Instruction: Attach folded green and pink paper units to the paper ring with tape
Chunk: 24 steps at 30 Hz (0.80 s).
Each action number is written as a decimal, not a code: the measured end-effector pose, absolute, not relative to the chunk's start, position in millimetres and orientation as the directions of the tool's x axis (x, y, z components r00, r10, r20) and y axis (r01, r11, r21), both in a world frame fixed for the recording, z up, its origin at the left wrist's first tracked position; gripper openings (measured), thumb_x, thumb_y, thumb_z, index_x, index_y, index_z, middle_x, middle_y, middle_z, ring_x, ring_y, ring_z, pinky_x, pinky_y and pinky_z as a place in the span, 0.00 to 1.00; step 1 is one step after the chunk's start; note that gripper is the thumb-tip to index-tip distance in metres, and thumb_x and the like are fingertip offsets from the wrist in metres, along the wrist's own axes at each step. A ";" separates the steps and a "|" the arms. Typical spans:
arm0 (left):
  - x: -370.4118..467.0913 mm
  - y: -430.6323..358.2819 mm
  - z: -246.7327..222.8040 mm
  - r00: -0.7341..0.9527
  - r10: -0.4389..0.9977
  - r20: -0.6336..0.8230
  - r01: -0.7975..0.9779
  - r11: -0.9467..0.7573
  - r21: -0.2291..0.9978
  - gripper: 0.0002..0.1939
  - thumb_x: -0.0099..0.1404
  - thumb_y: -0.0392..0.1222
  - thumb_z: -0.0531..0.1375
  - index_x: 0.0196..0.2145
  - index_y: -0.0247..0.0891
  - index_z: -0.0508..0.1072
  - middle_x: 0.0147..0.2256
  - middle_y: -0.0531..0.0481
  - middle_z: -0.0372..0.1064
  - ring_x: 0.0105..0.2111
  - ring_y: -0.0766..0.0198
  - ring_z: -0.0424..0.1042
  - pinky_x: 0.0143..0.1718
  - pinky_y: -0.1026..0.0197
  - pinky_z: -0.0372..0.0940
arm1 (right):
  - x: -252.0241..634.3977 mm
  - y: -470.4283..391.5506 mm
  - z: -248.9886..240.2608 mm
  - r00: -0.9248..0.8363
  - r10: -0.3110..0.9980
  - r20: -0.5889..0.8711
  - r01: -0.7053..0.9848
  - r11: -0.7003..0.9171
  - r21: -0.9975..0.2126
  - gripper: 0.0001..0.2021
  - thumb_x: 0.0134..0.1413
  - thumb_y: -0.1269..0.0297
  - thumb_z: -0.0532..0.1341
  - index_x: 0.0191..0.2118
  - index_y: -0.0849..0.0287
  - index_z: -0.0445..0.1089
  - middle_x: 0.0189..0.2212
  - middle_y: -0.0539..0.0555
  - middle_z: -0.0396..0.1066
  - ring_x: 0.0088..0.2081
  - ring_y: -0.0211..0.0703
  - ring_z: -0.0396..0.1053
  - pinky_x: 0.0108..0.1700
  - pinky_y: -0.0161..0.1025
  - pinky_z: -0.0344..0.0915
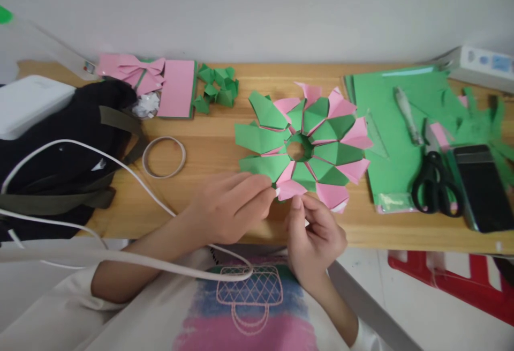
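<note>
A ring of folded green and pink paper pieces (337,152) lies on the wooden table, its petals pointing outward around an open centre. At its near edge, my left hand (233,206) has its fingers pressed together beside a pink petal (291,189), with a small white bit at the fingertips. My right hand (315,228) pinches the lower edge of that same petal between thumb and forefinger. A bit of white shows below the right fingers.
A tape ring (164,157), pink paper (176,88) and small green folded pieces (217,91) lie left. Scissors (436,185), a phone (484,187), a cutter (407,114) and green sheets (389,169) are right. A white cable (160,266) crosses my left forearm.
</note>
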<state>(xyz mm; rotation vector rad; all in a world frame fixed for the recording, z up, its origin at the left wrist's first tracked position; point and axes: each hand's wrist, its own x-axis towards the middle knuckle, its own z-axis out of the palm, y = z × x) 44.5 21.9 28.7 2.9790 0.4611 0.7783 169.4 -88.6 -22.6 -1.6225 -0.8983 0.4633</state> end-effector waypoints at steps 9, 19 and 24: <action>-9.6 66.4 38.2 0.345 0.788 0.510 0.786 -0.539 0.302 0.02 0.61 0.37 0.59 0.33 0.40 0.73 0.34 0.51 0.74 0.24 0.70 0.67 0.30 0.65 0.67 | 172.8 -94.0 -31.1 0.658 0.741 0.131 0.289 -0.089 -0.953 0.04 0.58 0.65 0.61 0.36 0.59 0.73 0.17 0.44 0.62 0.19 0.32 0.59 0.22 0.31 0.56; -68.7 182.4 43.8 0.175 0.980 0.099 0.972 -0.188 0.144 0.09 0.52 0.36 0.57 0.26 0.38 0.79 0.29 0.46 0.79 0.31 0.57 0.76 0.34 0.62 0.67 | 160.6 -86.3 -31.5 0.765 0.638 0.087 0.221 -0.133 -0.966 0.16 0.55 0.51 0.60 0.31 0.60 0.72 0.15 0.44 0.60 0.18 0.32 0.58 0.26 0.31 0.57; -66.6 188.3 49.3 0.138 0.990 -0.018 0.990 -0.138 0.002 0.08 0.52 0.37 0.58 0.23 0.39 0.78 0.28 0.45 0.79 0.37 0.51 0.77 0.37 0.60 0.67 | 161.8 -90.4 -35.4 0.721 0.690 0.067 0.192 -0.106 -0.976 0.16 0.56 0.51 0.60 0.32 0.60 0.73 0.15 0.45 0.61 0.17 0.33 0.59 0.23 0.31 0.58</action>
